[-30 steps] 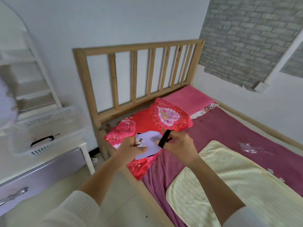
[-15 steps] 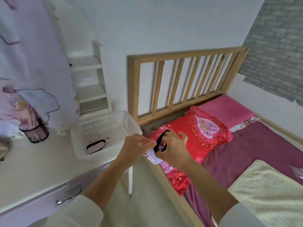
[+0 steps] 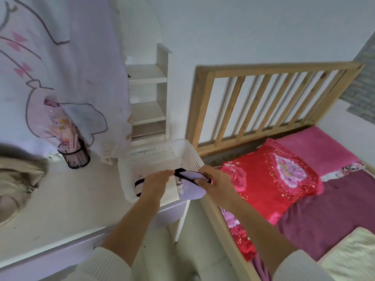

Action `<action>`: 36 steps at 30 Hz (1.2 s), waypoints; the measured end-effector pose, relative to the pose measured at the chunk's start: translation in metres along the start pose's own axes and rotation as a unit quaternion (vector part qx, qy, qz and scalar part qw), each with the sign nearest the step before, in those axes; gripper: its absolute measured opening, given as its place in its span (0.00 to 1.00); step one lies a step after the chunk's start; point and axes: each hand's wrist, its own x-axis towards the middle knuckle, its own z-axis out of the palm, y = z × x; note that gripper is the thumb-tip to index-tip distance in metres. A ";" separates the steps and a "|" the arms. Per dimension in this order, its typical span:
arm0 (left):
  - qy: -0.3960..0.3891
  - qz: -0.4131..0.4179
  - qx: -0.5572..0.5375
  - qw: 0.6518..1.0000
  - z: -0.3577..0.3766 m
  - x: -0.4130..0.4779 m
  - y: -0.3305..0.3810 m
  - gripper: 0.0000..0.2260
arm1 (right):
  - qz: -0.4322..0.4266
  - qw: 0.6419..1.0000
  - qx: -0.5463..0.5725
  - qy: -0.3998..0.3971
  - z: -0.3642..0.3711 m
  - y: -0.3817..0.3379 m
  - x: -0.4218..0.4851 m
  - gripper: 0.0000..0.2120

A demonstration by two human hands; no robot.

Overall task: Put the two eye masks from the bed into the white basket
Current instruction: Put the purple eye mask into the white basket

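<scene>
I hold a lilac eye mask (image 3: 189, 186) with a black strap between both hands, at the near right corner of the white basket (image 3: 162, 153). My left hand (image 3: 155, 184) pinches the strap end over the basket. My right hand (image 3: 215, 184) grips the mask's right side, just outside the rim. Another eye mask (image 3: 139, 184) with a black edge lies inside the basket, partly hidden by my left hand. The basket stands on the white desk (image 3: 67, 207), close to the bed's wooden headboard (image 3: 263, 98).
A dark mesh pen cup (image 3: 74, 156) and a beige bag (image 3: 18, 177) sit on the desk to the left. White shelves (image 3: 148, 102) rise behind the basket. A red pillow (image 3: 272, 179), a pink pillow (image 3: 316, 149) and a cream blanket (image 3: 355, 254) lie on the bed.
My head turned left, bringing the desk and basket into the middle. Both hands carried the lilac mask from above the red pillow leftward to the basket's edge.
</scene>
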 end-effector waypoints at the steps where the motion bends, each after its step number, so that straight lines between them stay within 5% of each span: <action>1: 0.009 -0.030 -0.049 0.998 0.000 0.006 -0.002 0.07 | 0.003 1.000 0.022 -0.002 0.002 0.003 0.009 0.04; 6: 0.006 -0.121 -0.229 0.966 0.009 0.047 0.001 0.06 | 0.041 0.988 0.146 -0.017 0.016 0.023 0.065 0.07; 11: 0.069 -0.117 -0.283 0.949 0.025 0.090 0.005 0.09 | 0.058 0.975 0.215 -0.011 0.023 0.046 0.124 0.08; 15: 0.106 -0.134 -0.216 0.961 0.027 0.114 0.005 0.06 | 0.079 0.952 0.291 -0.050 0.025 0.059 0.166 0.10; 23: 0.149 -0.137 -0.163 0.966 0.018 0.133 -0.006 0.06 | 0.075 0.936 0.219 -0.266 0.038 0.082 0.218 0.07; 30: 0.180 -0.163 -0.061 0.968 0.017 0.140 -0.029 0.06 | 0.078 0.962 0.071 -0.252 0.069 0.097 0.234 0.07; 36: 0.199 -0.119 0.200 0.952 0.005 0.145 -0.044 0.08 | 0.140 0.946 0.023 -0.290 0.105 0.114 0.229 0.07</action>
